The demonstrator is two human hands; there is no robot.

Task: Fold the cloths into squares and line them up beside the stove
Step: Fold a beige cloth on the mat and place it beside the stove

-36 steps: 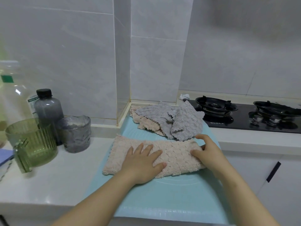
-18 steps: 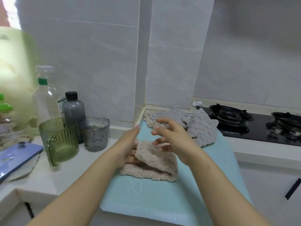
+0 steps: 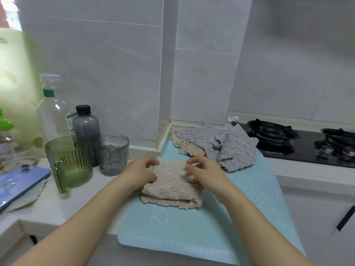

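A beige fluffy cloth (image 3: 171, 186) lies folded into a rough square on the light blue mat (image 3: 201, 229). My left hand (image 3: 141, 172) grips its far left edge with curled fingers. My right hand (image 3: 203, 172) pinches its far right edge. Behind it, a grey cloth (image 3: 228, 146) lies crumpled over another beige cloth (image 3: 184, 145) at the back of the mat. The black gas stove (image 3: 299, 143) is to the right of them.
On the white counter to the left stand a green ribbed jug (image 3: 69, 163), a grey glass (image 3: 113, 155), a dark bottle (image 3: 86, 129) and a clear bottle (image 3: 52, 110). A blue phone (image 3: 18, 184) lies at the far left. A tiled wall corner juts out behind the mat.
The long beige cloth has been folded over from the right into a square. Both hands have come to its far edge, and the view has shifted left.
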